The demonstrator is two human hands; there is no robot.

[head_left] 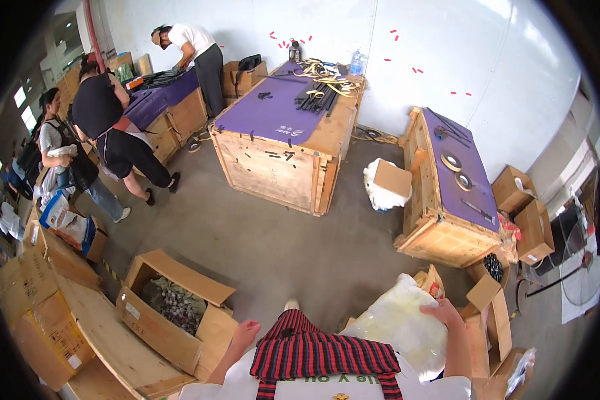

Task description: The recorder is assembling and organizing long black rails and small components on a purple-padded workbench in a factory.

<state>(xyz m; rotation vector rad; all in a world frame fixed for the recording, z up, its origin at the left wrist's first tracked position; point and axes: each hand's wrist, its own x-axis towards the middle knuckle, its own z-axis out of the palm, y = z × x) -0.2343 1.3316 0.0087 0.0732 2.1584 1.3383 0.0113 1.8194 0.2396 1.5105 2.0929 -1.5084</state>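
My right hand (443,313) is closed on the upper right edge of a cloudy, translucent plastic bag (397,327). The bag spreads out at my right side, and what it contains is too blurred to make out. My left hand (247,332) hangs at my left side, fingers loosely curled in, with nothing visible in it. Just beyond it stands an open cardboard box (160,327) with small dark and greyish parts inside. A red-and-black striped apron (323,357) covers my front between the two hands.
Ahead stands a wooden crate (270,175) topped with a purple mat, black strips and yellow bands. Another crate (440,237) at the right carries tape rolls. A white-covered bin (380,190) sits between them. Several people work or stand at the left. Cardboard boxes (490,327) line my right.
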